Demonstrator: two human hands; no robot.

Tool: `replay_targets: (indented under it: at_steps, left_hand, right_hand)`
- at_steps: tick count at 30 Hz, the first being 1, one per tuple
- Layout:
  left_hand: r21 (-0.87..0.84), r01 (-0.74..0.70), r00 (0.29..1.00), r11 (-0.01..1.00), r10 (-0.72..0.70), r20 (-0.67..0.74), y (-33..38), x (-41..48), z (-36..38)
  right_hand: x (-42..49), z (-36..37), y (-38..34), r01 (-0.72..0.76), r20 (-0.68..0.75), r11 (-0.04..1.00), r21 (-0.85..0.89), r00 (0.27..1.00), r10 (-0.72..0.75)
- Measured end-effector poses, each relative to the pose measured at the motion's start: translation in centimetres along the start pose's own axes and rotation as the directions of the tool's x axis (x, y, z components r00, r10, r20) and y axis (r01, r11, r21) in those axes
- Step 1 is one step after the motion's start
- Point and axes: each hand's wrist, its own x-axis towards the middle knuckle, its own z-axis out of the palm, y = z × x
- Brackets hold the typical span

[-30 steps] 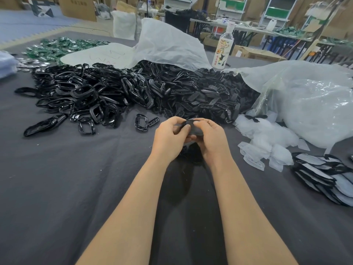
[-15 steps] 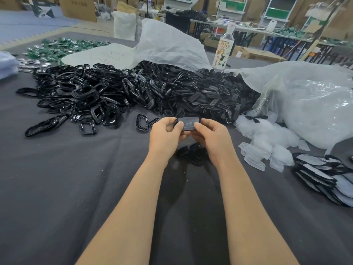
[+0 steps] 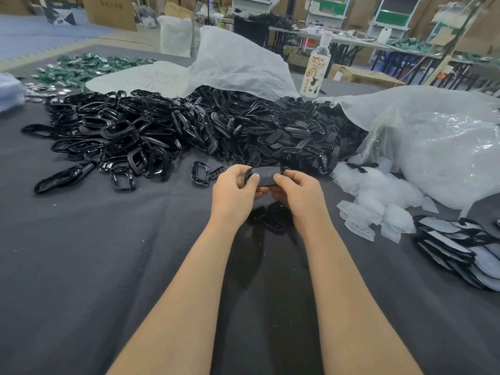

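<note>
My left hand (image 3: pixel 234 192) and my right hand (image 3: pixel 299 193) together hold a small flat dark grey plastic piece (image 3: pixel 266 175) above the table, each pinching one end with thumb and fingers. Its flat face points toward me. Beneath my hands a few black plastic parts (image 3: pixel 270 216) lie on the dark grey cloth (image 3: pixel 108 253). Behind them spreads a big pile of black plastic frames and inserts (image 3: pixel 189 131).
A loose black frame (image 3: pixel 200 173) lies left of my hands. Clear film pieces (image 3: pixel 378 204) and a stack of grey-faced assembled parts (image 3: pixel 465 247) sit at the right. A large clear plastic bag (image 3: pixel 438 142), a bottle (image 3: pixel 315 71) and green circuit boards (image 3: pixel 89 67) stand farther back.
The piece went from being hidden between my fingers to raised with a face showing; now it is turned with a plain grey face toward me, hands slightly farther apart.
</note>
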Motion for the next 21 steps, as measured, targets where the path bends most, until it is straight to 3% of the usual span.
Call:
replay_targets:
  at_steps: [13,21]
  left_hand:
    - [0.001,0.006,1.0,1.0,-0.006,-0.005,-0.03,-0.06,0.06]
    - [0.002,0.007,1.0,1.0,-0.007,-0.01,-0.06,0.03,-0.04]
  right_hand:
    - [0.03,0.34,0.18,0.06,-0.046,0.994,-0.088,0.997,-0.064]
    - [0.08,0.25,0.26,0.021,-0.054,0.999,-0.03,0.998,-0.023]
